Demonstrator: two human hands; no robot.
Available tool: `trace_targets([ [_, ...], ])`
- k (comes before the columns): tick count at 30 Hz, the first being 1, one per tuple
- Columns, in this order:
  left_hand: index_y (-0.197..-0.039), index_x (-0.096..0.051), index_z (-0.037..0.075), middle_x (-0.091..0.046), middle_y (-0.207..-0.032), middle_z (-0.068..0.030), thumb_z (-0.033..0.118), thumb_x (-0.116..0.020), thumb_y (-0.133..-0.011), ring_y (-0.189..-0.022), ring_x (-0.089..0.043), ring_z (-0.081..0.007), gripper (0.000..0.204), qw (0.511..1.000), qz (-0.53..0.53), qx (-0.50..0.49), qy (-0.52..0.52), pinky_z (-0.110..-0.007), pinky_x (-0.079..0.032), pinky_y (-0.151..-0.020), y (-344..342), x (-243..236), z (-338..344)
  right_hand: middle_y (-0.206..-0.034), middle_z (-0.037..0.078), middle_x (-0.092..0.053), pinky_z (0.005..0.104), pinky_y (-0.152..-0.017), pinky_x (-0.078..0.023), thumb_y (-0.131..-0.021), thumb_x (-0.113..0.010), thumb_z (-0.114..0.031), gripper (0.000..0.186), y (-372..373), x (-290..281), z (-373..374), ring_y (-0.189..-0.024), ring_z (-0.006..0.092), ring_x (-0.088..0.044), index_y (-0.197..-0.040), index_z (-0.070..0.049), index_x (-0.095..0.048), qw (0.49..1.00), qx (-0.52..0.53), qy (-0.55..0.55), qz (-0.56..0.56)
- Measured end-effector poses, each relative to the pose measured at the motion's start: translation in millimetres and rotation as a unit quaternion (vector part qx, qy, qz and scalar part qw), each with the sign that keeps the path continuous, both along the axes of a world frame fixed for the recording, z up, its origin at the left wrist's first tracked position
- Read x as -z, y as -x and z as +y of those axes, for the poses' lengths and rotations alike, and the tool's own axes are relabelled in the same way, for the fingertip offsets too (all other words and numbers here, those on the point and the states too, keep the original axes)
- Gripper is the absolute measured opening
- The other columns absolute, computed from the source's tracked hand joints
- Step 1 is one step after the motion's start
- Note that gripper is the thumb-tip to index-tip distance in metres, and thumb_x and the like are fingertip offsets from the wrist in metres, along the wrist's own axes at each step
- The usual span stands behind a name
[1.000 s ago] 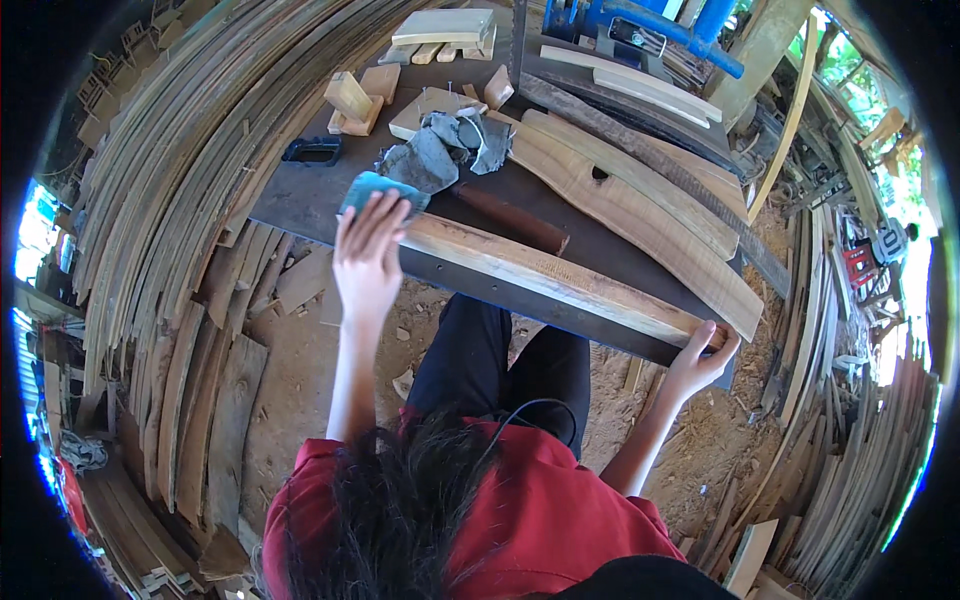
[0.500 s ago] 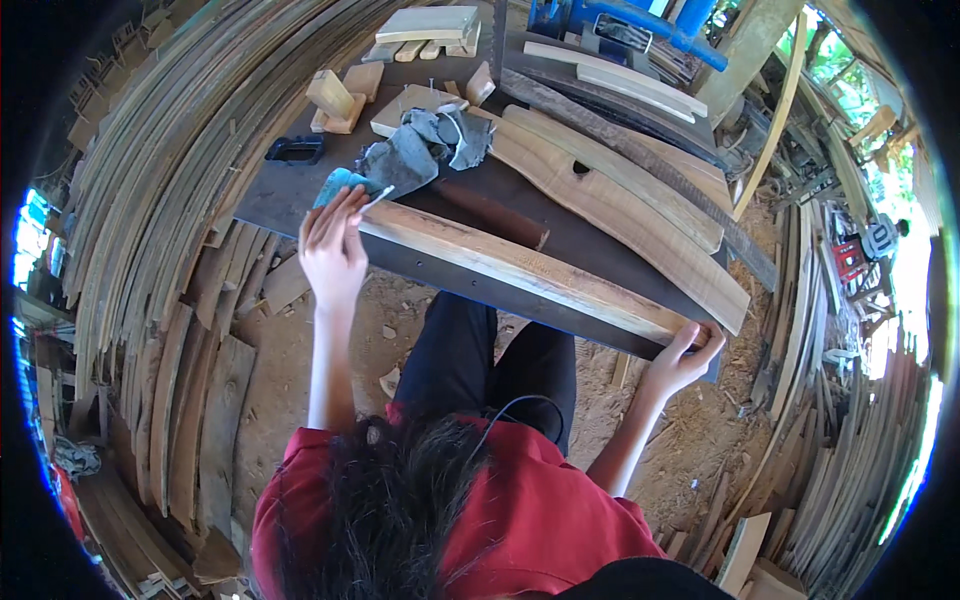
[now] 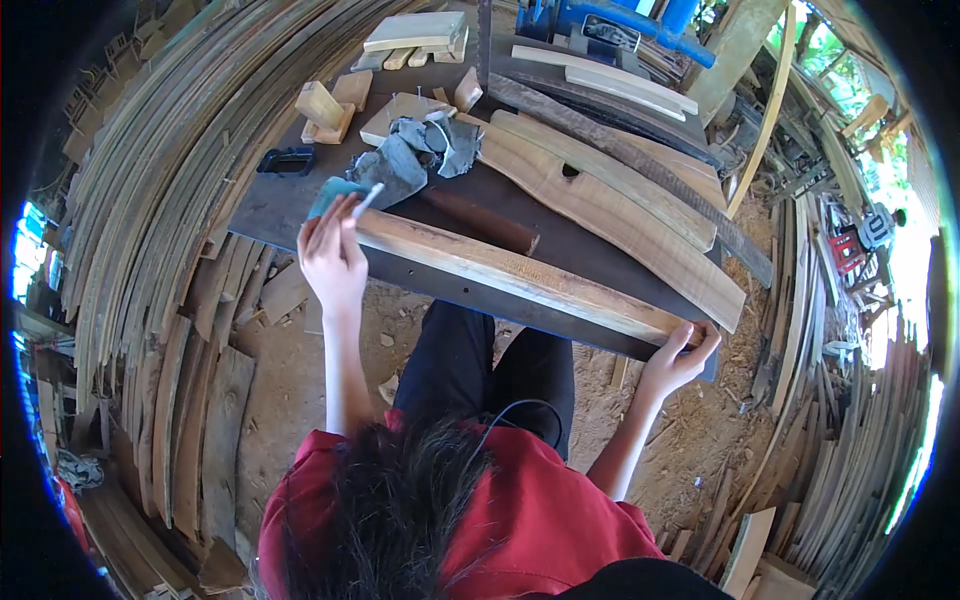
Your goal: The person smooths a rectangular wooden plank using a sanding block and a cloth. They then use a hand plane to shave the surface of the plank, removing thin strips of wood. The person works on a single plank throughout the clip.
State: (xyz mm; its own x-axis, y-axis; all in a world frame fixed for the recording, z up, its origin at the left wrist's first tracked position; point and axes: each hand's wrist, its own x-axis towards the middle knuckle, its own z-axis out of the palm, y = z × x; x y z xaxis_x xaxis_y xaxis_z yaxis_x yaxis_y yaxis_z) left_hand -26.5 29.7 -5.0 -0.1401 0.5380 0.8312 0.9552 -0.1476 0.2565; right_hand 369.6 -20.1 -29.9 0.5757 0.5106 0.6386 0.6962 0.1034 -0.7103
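Left grip is closing around a teal sheet, its fingers bending over the sheet at the left end of a wooden bar. One pale edge of the sheet is sticking up beside the fingers. Right grip is clasping the bar's other end, the thumb resting on top and the fingers wrapping round the tip. The bar is lying along the near edge of a dark worktop, slanting down toward the right, between the two hands.

Just behind the bar, a brown tube is lying on the worktop, and grey scraps are heaping up beyond the sheet. To their right, a curved board is stretching back along the bar, with a dark hole showing at its far edge. Left of the scraps, a black frame is lying near the worktop's left edge. Farther back, a small block is standing on a flat piece, nails are poking up from a pale slab, and a stack of offcuts is sitting near the far side. Blue pipes are rising beyond the worktop. Long planks are lining the left, and the person's dark trousers are showing below the near edge, above a dirt floor.
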Motion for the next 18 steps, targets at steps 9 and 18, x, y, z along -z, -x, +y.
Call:
trace_targets([
  [9,-0.069,-0.058,0.011,-0.071,-0.085,-0.0035,0.016,-0.049,-0.092,-0.092,-0.068,-0.0167,0.025,0.969,-0.007,0.244,-0.025,-0.031,-0.046,-0.081,-114.6,1.2,-21.1,-0.084,0.016,-0.056,0.0383,-0.073,-0.046,-0.089,-0.052,-0.022,0.024,0.9,1.3,1.4,-0.077,0.0304,-0.057,-0.101,0.000,-0.050,1.000,0.013,0.000,-0.009],
  [18,-0.096,-0.069,0.010,-0.069,-0.103,-0.0044,0.015,-0.046,-0.093,-0.100,-0.065,-0.0219,0.023,0.998,0.051,0.034,-0.007,-0.042,-0.044,-0.091,21.3,0.3,13.5,-0.082,0.014,-0.057,0.0353,-0.071,-0.045,-0.091,-0.052,-0.022,0.023,1.4,1.8,1.0,-0.075,0.0252,-0.055,-0.101,-0.001,-0.051,1.000,0.012,-0.002,0.001],
])
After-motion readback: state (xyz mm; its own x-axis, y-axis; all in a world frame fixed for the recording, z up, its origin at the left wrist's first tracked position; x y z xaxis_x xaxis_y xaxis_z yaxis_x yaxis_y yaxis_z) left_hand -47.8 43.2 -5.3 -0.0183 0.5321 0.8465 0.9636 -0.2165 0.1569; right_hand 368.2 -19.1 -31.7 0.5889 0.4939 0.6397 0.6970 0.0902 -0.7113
